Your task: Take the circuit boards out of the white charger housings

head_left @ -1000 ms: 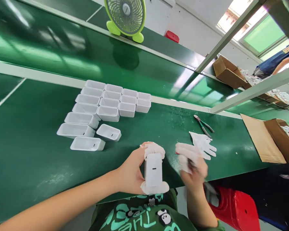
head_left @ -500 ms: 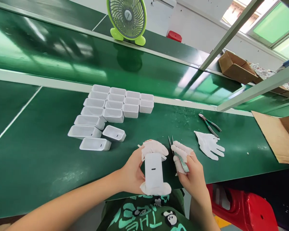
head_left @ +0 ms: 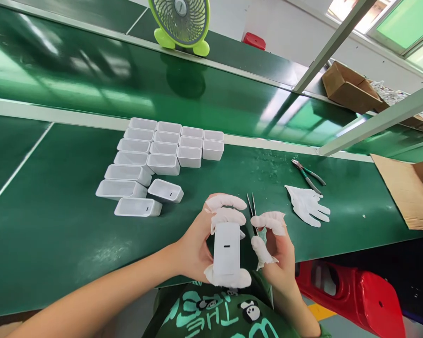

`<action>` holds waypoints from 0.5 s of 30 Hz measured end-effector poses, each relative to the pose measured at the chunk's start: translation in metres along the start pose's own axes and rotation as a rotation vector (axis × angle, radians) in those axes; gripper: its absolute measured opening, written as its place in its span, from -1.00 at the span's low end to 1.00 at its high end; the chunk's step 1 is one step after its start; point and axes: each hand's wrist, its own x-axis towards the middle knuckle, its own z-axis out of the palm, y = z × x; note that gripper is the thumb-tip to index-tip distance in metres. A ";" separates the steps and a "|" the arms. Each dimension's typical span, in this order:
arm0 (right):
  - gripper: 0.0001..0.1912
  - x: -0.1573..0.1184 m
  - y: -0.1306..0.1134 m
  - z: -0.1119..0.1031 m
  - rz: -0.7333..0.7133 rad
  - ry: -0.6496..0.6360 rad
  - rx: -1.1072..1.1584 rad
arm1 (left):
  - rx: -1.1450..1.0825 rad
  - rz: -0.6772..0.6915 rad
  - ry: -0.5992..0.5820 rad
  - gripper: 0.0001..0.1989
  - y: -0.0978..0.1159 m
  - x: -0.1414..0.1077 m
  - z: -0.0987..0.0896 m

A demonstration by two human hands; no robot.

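My left hand (head_left: 199,246), spread, clamps the white case (head_left: 227,256); right of it, my right hand (head_left: 279,249) (fingertips slightly parted) pinches tweezers (head_left: 254,206).

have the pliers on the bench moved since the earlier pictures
No: the pliers lie in the same spot relative to the foot of the white post; only the view has shifted.

The housing (head_left: 227,261) looks smooth plastic; tweezers (head_left: 250,210), metal.

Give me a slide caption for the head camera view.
Left hand grasps a white case; right hand pinches tweezers at a green table.
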 end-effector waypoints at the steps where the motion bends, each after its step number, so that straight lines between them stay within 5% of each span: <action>1: -0.69 0.001 -0.001 -0.001 -0.020 -0.022 -0.001 | -0.011 0.000 0.018 -0.32 0.000 -0.002 0.001; 6: -0.45 0.002 -0.004 0.000 -0.119 -0.199 -0.008 | -0.115 -0.075 -0.052 -0.36 0.001 -0.006 0.003; 11: -0.63 -0.005 -0.001 0.010 -0.110 0.100 0.064 | 0.016 -0.077 0.007 -0.31 0.003 -0.005 0.003; 15: -0.76 -0.010 -0.001 0.018 0.003 0.034 0.185 | 0.042 -0.066 0.024 -0.44 0.004 -0.002 0.003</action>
